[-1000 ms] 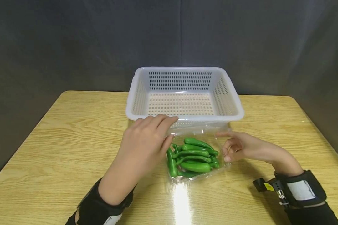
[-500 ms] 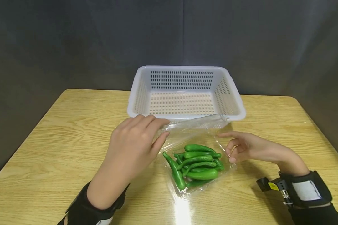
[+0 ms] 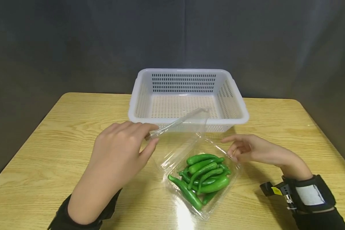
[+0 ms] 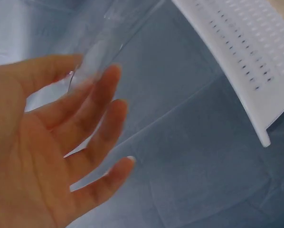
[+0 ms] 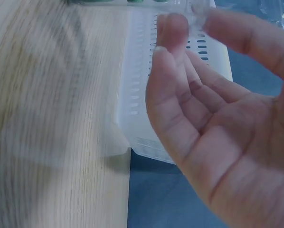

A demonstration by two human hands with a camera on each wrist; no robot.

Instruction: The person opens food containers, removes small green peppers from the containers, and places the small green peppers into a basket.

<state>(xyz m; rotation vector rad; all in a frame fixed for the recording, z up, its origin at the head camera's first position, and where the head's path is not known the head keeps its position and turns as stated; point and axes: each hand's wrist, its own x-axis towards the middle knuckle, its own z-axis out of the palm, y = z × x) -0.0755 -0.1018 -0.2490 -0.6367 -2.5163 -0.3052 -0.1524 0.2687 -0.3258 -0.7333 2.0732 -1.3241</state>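
A clear plastic clamshell container [image 3: 204, 148] lies tilted in plan on the table, with several green chili peppers [image 3: 208, 183] heaped in its base. Its clear lid [image 3: 181, 137] stands raised to the left, leaning over the front of the basket. My left hand [image 3: 118, 150] pinches the lid's edge between thumb and fingers, as the left wrist view also shows. At the container's right rim is my right hand [image 3: 256, 150], thumb and a curled finger gripping the plastic, the index finger reaching forward. In the right wrist view the rim shows at the fingertips [image 5: 174, 29].
Behind the container stands a white perforated plastic basket [image 3: 187, 121] with nothing in it. The wooden table [image 3: 74, 140] ends at a dark cloth backdrop [image 3: 89, 48].
My left hand has moved left and toward me, pulling the lid up and leftward. The container with the peppers has turned clockwise and shifted nearer. My right hand has stayed almost in place.
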